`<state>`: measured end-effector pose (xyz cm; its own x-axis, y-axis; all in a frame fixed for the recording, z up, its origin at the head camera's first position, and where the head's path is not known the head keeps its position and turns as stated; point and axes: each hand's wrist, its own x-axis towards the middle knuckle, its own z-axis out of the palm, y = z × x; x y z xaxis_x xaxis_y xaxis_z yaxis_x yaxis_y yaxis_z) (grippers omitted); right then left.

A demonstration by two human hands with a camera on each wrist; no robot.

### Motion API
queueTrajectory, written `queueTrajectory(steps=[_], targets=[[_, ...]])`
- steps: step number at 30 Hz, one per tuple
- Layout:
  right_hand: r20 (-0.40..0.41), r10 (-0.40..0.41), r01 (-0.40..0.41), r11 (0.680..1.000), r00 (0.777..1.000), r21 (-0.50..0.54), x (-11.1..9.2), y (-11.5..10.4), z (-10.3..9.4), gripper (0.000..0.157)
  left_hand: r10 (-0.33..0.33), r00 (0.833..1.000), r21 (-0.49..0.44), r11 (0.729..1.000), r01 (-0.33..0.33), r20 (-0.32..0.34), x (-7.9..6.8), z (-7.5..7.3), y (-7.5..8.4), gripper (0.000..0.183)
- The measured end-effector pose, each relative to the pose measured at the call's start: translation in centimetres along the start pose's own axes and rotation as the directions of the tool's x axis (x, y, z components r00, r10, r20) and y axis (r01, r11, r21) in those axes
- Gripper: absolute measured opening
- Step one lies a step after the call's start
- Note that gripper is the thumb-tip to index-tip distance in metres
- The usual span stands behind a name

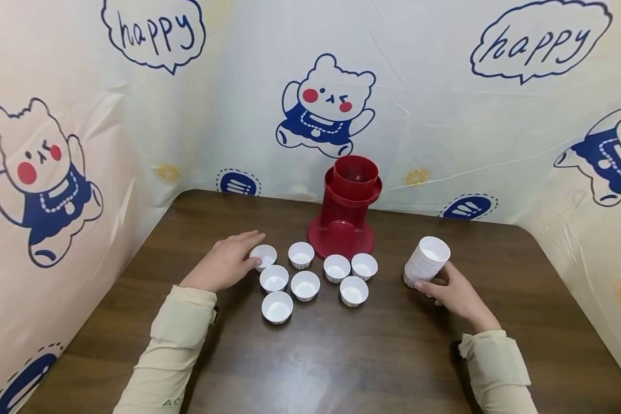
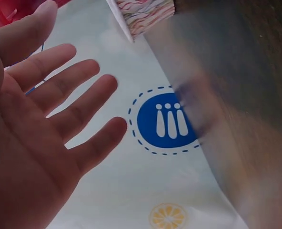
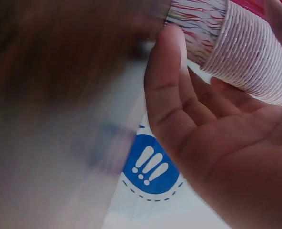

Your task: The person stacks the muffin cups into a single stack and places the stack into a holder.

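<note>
Several small white paper baking cups stand mouth up on the table, among them a front one (image 1: pixel 277 308) and a back-left one (image 1: pixel 263 257). My left hand (image 1: pixel 227 261) is beside the back-left cup, its thumb and fingertips right at the rim. In the left wrist view its fingers are straight and spread, and a cup (image 2: pixel 148 16) with wavy coloured stripes shows beyond them. On the right, my right hand (image 1: pixel 460 293) grips a tall stack of nested paper baking cups (image 1: pixel 428 261) low on its side. The right wrist view shows the stack's ribbed rims (image 3: pixel 253 52) and striped lowest cup.
A red plastic cylinder on a round base (image 1: pixel 344 213) stands behind the loose cups, with an open top and a cut-out front. The brown wooden table (image 1: pixel 310 362) is bordered at the back and sides by a printed cloth (image 1: pixel 419 115).
</note>
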<state>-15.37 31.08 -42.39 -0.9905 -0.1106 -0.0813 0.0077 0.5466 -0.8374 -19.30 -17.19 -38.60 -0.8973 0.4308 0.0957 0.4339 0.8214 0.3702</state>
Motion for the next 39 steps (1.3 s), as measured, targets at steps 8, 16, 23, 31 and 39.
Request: queueTrajectory(steps=[8, 16, 23, 31, 39], targets=[[0.013, 0.009, -0.009, 0.998, 1.000, 0.057, 0.6, 0.2, 0.0, 0.061, -0.059, 0.997, -0.038, 0.997, 0.061, 0.051, -0.2, 0.0, -0.3, 0.051], [-0.019, -0.009, 0.010, 1.000, 1.000, 0.028, 1.1, 0.1, 0.0, 0.061, -0.088, 0.993, -0.114, 0.989, 0.097, 0.081, 0.2, 0.6, -0.7, 0.053], [-0.035, -0.018, 0.019, 1.000, 0.999, 0.025, 1.2, 0.4, 0.1, 0.063, -0.128, 0.980, -0.169, 0.974, 0.154, 0.153, 0.7, 1.5, -1.6, 0.076], [-0.058, -0.037, 0.036, 0.999, 0.998, -0.006, 1.0, 0.3, 0.1, 0.059, -0.136, 0.977, -0.180, 0.970, 0.165, 0.166, 1.5, 2.3, -1.7, 0.077], [-0.059, -0.046, 0.045, 0.999, 0.997, -0.027, 1.1, 0.3, 0.2, 0.061, -0.139, 0.977, -0.157, 0.974, 0.164, 0.160, 1.9, 2.7, -2.0, 0.072]])
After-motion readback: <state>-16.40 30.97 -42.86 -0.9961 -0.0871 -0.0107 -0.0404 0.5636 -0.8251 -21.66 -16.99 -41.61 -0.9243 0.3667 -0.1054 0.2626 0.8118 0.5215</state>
